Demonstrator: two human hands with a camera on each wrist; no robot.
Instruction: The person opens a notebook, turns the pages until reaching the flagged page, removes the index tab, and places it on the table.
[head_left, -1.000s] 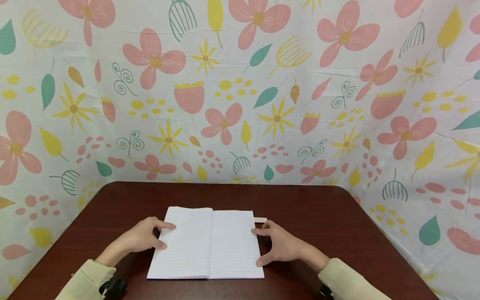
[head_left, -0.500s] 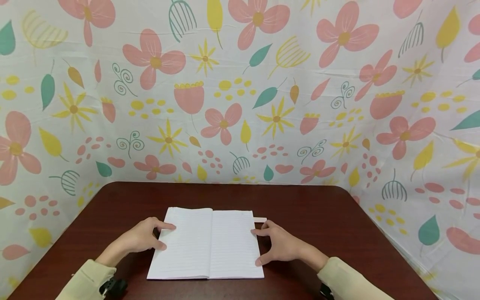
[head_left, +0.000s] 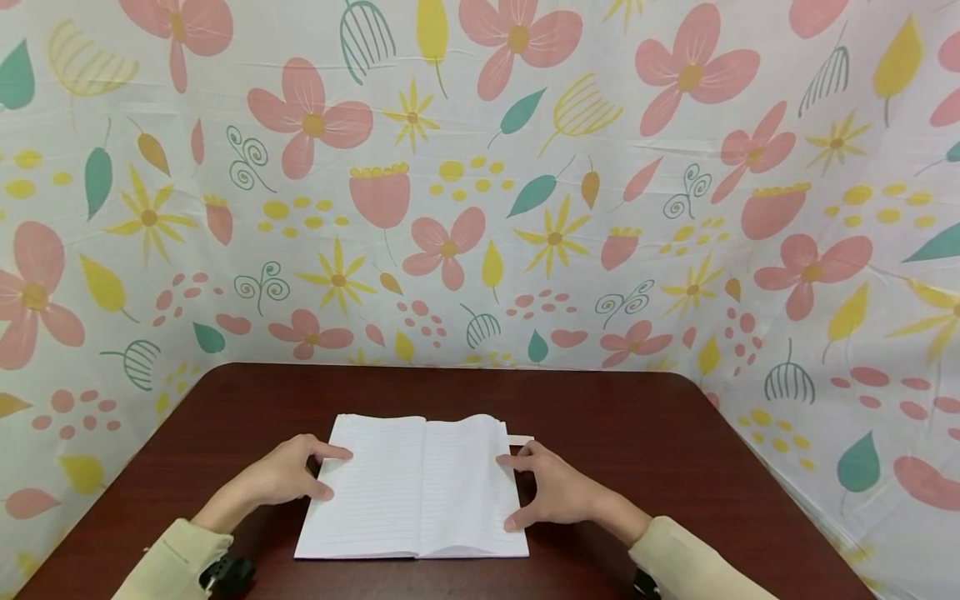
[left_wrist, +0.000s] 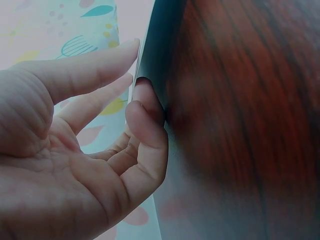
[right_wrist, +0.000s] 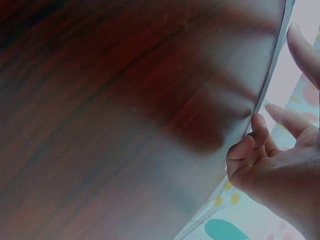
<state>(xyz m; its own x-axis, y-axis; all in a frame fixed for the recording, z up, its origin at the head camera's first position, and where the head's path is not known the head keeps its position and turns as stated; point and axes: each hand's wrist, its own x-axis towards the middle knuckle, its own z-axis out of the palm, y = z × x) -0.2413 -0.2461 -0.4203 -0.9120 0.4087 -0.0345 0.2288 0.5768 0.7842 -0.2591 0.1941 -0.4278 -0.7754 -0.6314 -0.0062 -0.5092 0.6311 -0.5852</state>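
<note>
An open notebook with lined white pages lies on the dark table. The left hand holds its left edge, thumb and index finger on the page; in the left wrist view the other fingers of the left hand curl at the edge, some beneath it. At the right edge, the right hand rests its thumb and index finger on the right page, which bulges upward. The right wrist view has the right hand with its lower fingers curled against the notebook's edge.
A pale strip sticks out past the notebook's upper right edge. The reddish-brown table has rounded far corners. Behind it hangs a white cloth with flowers and leaves. Dark wrist devices show at both sleeves.
The right hand has shifted slightly left, and the right page, flat before, now bulges up in a wave. The left hand has stayed in place.
</note>
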